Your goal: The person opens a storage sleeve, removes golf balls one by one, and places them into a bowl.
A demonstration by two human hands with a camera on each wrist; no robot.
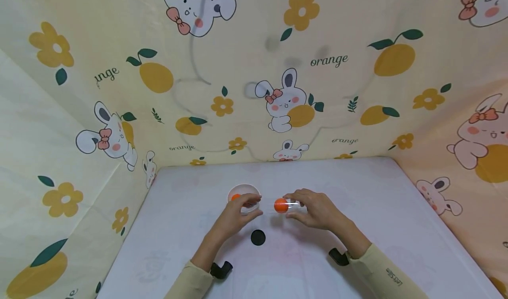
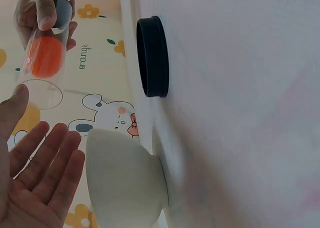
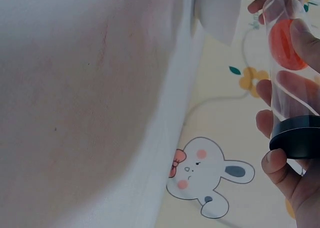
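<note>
My right hand (image 1: 319,210) grips a clear tube (image 1: 293,204) lying sideways above the table, with an orange ball (image 1: 281,205) inside. A black cap (image 3: 299,138) closes the tube's end near that palm; the other end, facing my left hand (image 1: 236,213), is uncapped. The left hand holds nothing, its fingers extended and thumb apart beside the tube's uncapped end in the left wrist view. In the head view it overlaps a white bowl (image 1: 243,187), where some orange (image 1: 236,197) shows behind the fingers. A round black lid (image 2: 161,57) rests on the table nearer to me.
A white cloth covers the table (image 1: 190,228). Behind it and along both sides hangs a cream curtain (image 1: 246,61) printed with rabbits, oranges and flowers. Black bands (image 1: 221,270) sit at both wrists.
</note>
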